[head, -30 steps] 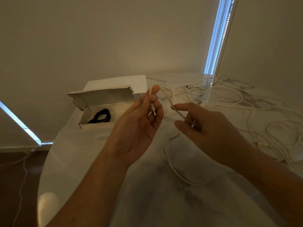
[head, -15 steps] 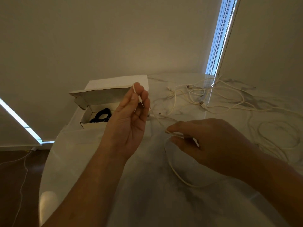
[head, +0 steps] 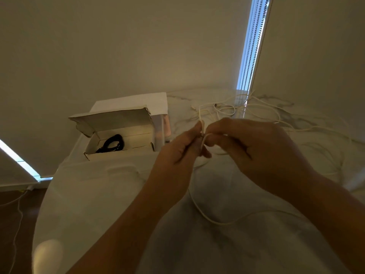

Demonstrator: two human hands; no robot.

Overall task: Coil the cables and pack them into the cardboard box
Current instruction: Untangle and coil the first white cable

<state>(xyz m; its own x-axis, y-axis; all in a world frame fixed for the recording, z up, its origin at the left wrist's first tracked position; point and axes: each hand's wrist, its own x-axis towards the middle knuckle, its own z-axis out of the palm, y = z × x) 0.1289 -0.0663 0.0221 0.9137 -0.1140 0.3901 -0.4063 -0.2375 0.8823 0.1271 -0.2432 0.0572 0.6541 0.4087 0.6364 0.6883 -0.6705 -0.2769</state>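
My left hand (head: 177, 155) and my right hand (head: 248, 149) meet above the middle of the marble table (head: 94, 194). Both pinch the same thin white cable (head: 205, 214) near its plug end. From the fingers the cable hangs down and loops across the table toward me. The open cardboard box (head: 118, 135) stands at the far left, lid flap up. A coiled black cable (head: 112, 144) lies inside it.
Several loose white cables (head: 256, 111) sprawl tangled over the far right of the table. A window blind with bead chains (head: 250, 46) hangs behind. The table's rounded left edge drops to a dark floor, where a thin cord (head: 17, 214) trails.
My right hand has risen from the table and come left to meet my left hand. The left hand has shifted right, and a loop of cable now joins at the fingers.
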